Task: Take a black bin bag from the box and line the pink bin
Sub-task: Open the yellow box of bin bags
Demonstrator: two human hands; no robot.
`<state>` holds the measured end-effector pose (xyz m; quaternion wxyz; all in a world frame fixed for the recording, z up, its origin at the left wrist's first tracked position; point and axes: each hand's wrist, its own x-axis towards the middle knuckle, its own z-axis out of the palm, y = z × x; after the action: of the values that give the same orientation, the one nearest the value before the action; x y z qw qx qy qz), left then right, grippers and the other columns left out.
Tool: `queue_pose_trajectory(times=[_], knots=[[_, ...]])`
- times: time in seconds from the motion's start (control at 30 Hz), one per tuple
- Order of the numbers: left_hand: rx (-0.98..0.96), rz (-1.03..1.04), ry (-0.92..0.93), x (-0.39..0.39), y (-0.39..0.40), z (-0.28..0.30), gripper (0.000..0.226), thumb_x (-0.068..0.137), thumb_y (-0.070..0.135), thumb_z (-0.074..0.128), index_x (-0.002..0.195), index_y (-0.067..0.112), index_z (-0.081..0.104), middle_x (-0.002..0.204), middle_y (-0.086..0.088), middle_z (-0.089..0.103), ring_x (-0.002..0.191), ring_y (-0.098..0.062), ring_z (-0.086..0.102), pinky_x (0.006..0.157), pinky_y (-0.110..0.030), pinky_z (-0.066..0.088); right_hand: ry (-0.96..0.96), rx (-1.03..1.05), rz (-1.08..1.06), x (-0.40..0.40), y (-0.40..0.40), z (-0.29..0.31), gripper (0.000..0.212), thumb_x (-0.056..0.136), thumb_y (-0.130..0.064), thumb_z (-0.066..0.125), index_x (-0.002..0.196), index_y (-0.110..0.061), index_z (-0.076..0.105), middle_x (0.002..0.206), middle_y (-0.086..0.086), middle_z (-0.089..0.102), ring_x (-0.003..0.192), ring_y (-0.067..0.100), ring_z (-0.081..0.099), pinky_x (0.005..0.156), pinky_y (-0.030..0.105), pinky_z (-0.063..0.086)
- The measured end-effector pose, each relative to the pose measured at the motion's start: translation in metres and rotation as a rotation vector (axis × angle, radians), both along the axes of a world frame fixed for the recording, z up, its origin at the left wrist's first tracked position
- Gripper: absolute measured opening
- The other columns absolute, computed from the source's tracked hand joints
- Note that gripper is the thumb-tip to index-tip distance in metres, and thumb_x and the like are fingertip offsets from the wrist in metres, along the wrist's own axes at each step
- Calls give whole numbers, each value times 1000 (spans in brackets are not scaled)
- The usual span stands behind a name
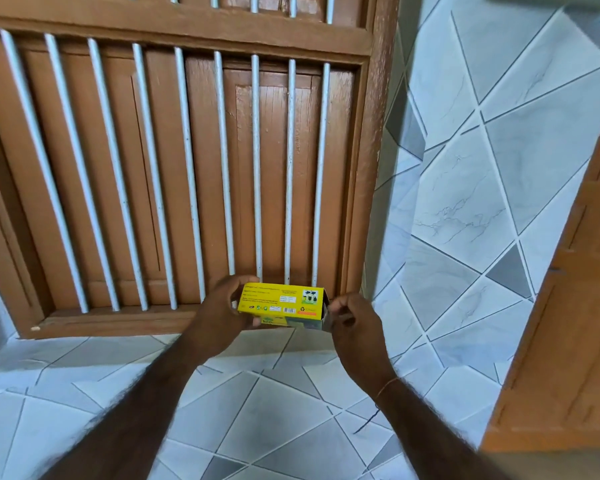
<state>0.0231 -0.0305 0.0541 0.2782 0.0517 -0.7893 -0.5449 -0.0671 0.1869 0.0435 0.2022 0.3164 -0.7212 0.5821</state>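
A small yellow box of bin bags (280, 303) with printed text and a barcode is held sideways in front of me. My left hand (222, 313) grips its left end. My right hand (355, 323) is at the box's right end, where the flap stands open, with fingers curled at the opening. I cannot tell whether those fingers pinch anything. No black bag shows outside the box. The pink bin is out of view.
A brown wooden shuttered window with white metal bars (187, 168) fills the wall ahead. Grey and white patterned tiles (465, 202) cover the wall and the surface below. A wooden door edge (575, 306) stands at the right.
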Motion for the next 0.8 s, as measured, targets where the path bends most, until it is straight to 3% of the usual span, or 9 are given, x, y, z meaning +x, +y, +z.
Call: queue_pose_trajectory(times=[0.1,0.23,0.37,0.43,0.53,0.6,0.67,0.73,0.8], knots=[[-12,29,1,-4,8,1,69,62,-16,78,109,31,60,120,-10,60,113,-25,60,82,-38,58,80,0,49,-5,7,-1,33,87,6,47,85,-25,57,88,-1,59,89,-6,55,74,2,40],[-37,54,-13,-6,17,4,70,61,-11,81,103,41,62,117,-8,63,112,-27,60,86,-49,57,183,8,64,-16,15,-3,40,80,3,42,92,-30,59,94,1,60,90,4,54,81,12,43],[-86,91,-18,-7,20,4,73,54,-3,82,102,49,61,116,-8,62,111,-29,60,87,-53,55,216,70,-72,-21,17,-4,18,87,-9,53,83,-22,65,85,0,59,81,12,55,76,25,46],[-108,104,-28,-8,19,4,73,53,1,82,104,48,60,116,-6,63,111,-27,60,88,-53,54,186,129,-143,-22,17,0,20,90,-17,56,74,-13,68,72,-3,55,71,15,54,68,31,46],[-172,135,-24,-10,22,9,71,57,-5,82,103,44,59,116,-4,62,111,-23,60,89,-47,55,7,200,-104,-30,15,4,27,88,-18,64,64,-7,70,49,-9,44,52,6,47,56,20,36],[-269,155,-18,-10,22,14,72,58,-10,81,104,40,57,115,-1,59,109,-20,61,90,-40,55,-225,208,-13,-39,11,1,21,83,-17,67,64,-12,73,47,-9,53,49,2,49,53,18,38],[-358,161,-6,-9,21,19,69,58,-11,80,108,32,59,112,4,57,107,-18,60,90,-37,55,-496,112,131,-44,8,-4,10,80,-10,69,74,-17,74,62,-7,64,60,5,55,62,27,49],[-446,176,7,-9,19,25,68,56,-9,80,111,26,61,110,6,56,105,-15,58,89,-35,53,-683,42,302,-44,2,-6,22,81,2,61,90,-15,73,80,5,67,73,18,58,68,34,51],[-539,170,11,-10,19,35,66,56,-6,80,114,21,62,109,5,56,102,-14,57,89,-30,50,-783,-6,465,-40,-4,-8,39,82,9,45,101,-12,72,83,8,66,75,23,54,70,32,47]])
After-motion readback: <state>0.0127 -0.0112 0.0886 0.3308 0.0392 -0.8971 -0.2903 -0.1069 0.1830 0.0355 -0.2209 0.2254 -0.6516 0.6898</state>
